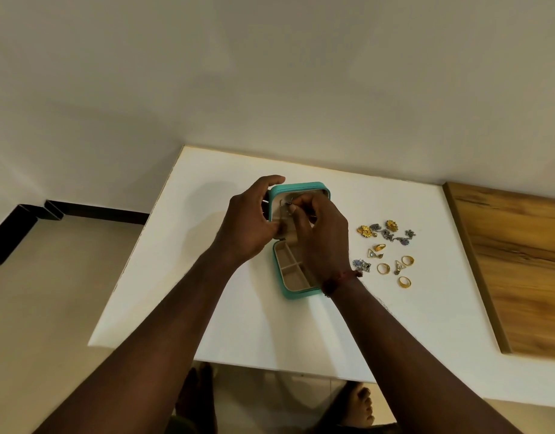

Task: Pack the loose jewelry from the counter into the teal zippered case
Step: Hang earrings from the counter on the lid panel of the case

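Teal case (296, 294) open on counter (238, 324), lid upright. Left hand (249, 220) grips lid's left edge. Right hand (320, 233) pinches small piece, identity unclear, against lid lining. Loose jewelry (385, 252) lies right of case, nearer right hand.
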